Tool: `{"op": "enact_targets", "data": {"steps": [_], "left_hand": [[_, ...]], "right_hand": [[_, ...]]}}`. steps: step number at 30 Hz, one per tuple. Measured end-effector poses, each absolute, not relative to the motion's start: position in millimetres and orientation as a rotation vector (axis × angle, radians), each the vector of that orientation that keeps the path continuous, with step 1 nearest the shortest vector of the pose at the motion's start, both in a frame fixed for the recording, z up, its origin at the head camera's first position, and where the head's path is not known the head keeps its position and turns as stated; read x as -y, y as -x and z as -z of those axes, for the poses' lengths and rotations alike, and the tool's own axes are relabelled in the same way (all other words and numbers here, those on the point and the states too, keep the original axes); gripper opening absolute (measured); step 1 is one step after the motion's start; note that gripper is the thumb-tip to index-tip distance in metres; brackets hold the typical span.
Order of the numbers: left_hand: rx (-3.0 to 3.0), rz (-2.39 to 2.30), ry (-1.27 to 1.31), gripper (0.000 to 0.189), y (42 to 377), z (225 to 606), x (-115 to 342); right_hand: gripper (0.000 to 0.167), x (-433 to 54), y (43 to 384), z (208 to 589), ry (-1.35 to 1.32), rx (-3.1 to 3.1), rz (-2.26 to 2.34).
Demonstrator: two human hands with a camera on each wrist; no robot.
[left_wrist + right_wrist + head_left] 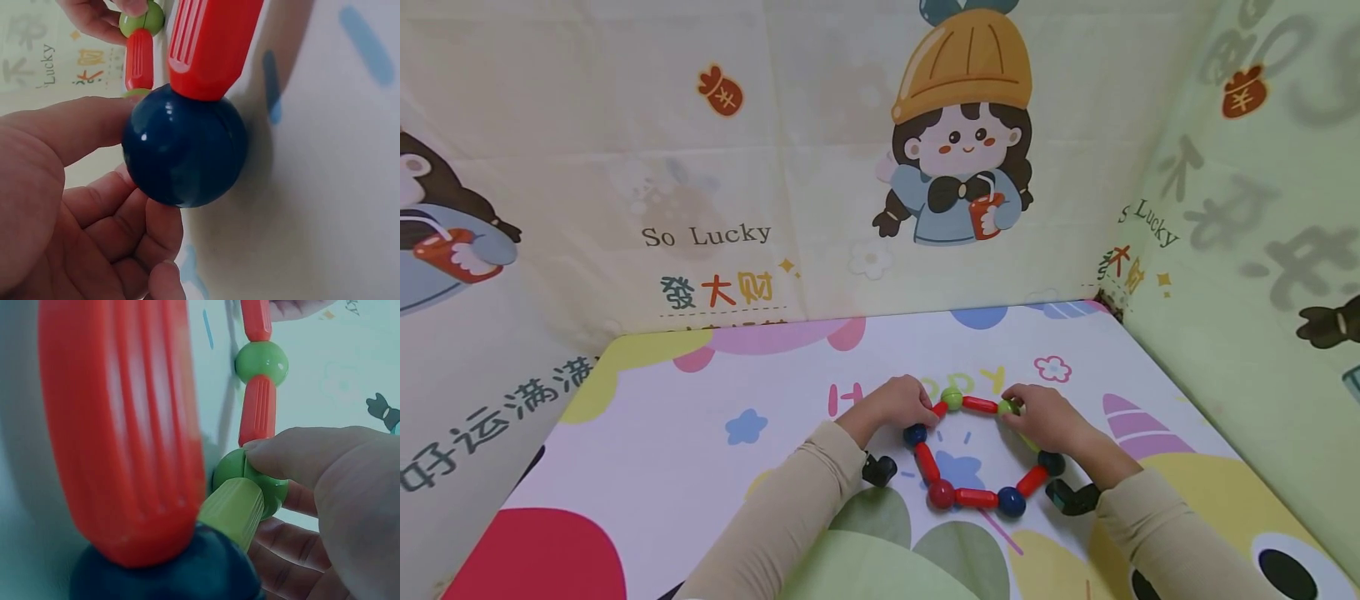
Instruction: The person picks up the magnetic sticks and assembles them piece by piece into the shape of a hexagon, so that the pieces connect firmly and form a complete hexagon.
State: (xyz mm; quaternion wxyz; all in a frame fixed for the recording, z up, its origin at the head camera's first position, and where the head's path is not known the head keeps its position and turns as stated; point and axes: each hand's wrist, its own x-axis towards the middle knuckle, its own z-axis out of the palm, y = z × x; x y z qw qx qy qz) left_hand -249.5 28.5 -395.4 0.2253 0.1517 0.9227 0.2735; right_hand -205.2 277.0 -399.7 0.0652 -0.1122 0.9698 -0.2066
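A ring of coloured balls and rods lies on the printed table cover. At its far left my left hand (891,406) pinches a short red rod (940,409), between a dark blue ball (184,147) and a green ball (952,398). Thumb and fingers of my right hand (1047,418) grip a second green ball (229,469) at the far right. Another red rod (980,404) joins the two green balls. From the right one, a yellow-green rod (234,509) runs to a dark blue ball (1051,463). The near side has a red ball (941,494) and a blue ball (1011,502).
Behind the table (685,433) hangs a pale printed cloth (820,183), and another cloth wall (1247,250) rises on the right. Black wrist devices show below each wrist, the left device (879,470) and the right device (1071,498), close beside the ring.
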Motion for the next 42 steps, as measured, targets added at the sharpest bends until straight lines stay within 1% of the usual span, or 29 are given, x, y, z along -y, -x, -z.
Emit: {"op": "enact_targets", "data": {"steps": [9, 16, 18, 20, 25, 32, 37, 42], "left_hand": [[-2.518, -0.734, -0.474, 0.018, 247, 395, -18], [-2.437, -0.823, -0.596, 0.021, 242, 393, 3], [-2.422, -0.851, -0.612, 0.02, 241, 394, 7], [-2.422, -0.861, -0.605, 0.019, 240, 395, 10], [-2.442, -0.858, -0.599, 0.018, 236, 398, 14], [-2.419, -0.895, -0.616, 0.014, 220, 400, 26], [-2.303, -0.914, -0.686, 0.006, 210, 402, 37], [-2.276, -0.89, -0.724, 0.008, 209, 398, 44]], "right_hand": [[0.044, -283, 198, 397, 0.34, -2.921, 0.641], [0.06, -301, 175, 385, 0.269, -2.801, 0.629], [0.062, -306, 169, 381, 0.258, -2.76, 0.617], [0.059, -311, 165, 380, 0.244, -2.727, 0.612], [0.045, -318, 162, 382, 0.262, -2.693, 0.682], [0.031, -314, 172, 391, 0.279, -2.828, 0.747], [0.027, -303, 186, 395, 0.216, -2.924, 0.808], [0.029, -288, 197, 401, 0.215, -2.874, 0.964]]}}
